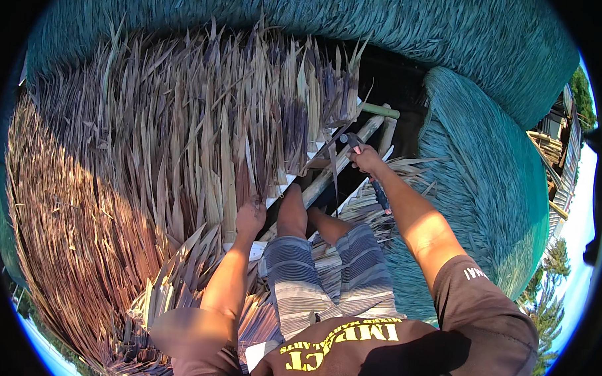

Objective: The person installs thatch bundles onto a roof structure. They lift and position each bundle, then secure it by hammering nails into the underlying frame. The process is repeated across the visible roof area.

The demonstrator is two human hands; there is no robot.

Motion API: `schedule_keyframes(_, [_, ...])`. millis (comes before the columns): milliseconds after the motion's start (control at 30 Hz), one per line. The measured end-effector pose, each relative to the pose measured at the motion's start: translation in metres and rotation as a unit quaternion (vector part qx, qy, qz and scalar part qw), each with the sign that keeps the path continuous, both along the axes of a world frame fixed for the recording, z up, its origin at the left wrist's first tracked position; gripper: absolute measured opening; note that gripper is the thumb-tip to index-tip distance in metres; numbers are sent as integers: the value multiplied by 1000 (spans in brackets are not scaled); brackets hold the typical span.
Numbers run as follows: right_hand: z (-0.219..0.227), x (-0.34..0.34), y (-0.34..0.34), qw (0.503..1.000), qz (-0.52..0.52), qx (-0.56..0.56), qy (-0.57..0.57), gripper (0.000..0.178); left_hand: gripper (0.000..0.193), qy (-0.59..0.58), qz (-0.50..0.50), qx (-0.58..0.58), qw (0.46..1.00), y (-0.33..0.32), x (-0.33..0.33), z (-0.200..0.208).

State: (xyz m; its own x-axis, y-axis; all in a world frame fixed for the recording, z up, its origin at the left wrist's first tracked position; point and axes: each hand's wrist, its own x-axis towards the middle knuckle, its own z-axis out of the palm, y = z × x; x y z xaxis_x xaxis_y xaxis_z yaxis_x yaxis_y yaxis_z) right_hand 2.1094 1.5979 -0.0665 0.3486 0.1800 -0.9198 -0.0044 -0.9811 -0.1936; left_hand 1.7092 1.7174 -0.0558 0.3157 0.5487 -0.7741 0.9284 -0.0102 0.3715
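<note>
Teal thatch (481, 161) borders the dry leaf thatch (184, 117) and exposed wooden poles (326, 181). Right hand (366, 159) grasps the hammer (380, 196) near the poles; left hand (251, 216) rests at the dry leaf thatch's edge; whether it grips cannot be told.

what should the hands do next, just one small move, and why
Probably press the dry thatch steady with the left hand before using the hammer-like tool: the left hand is already at the thatch's edge, the right hand grips the tool near a wooden pole, and loose leaf ends stick out along that edge.
</note>
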Motion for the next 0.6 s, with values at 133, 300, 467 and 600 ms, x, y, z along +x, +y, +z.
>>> schedule_keyframes(133, [-32,-17,-69,989,-143,18,17,19,43,-68,-42,-58,995,-32,84,-29])
schedule_keyframes(300, [-62,-20,-117,975,-212,6,67,25,40,-72,-159,-96,980,-73,162,-55])
schedule_keyframes(467, [-121,-9,-148,965,-231,50,115,31,38,-48,-385,-128,913,-88,219,-131])
schedule_keyframes(600, [-198,-8,-151,977,-167,91,98,40,40,-28,-419,-116,900,-106,236,-204])
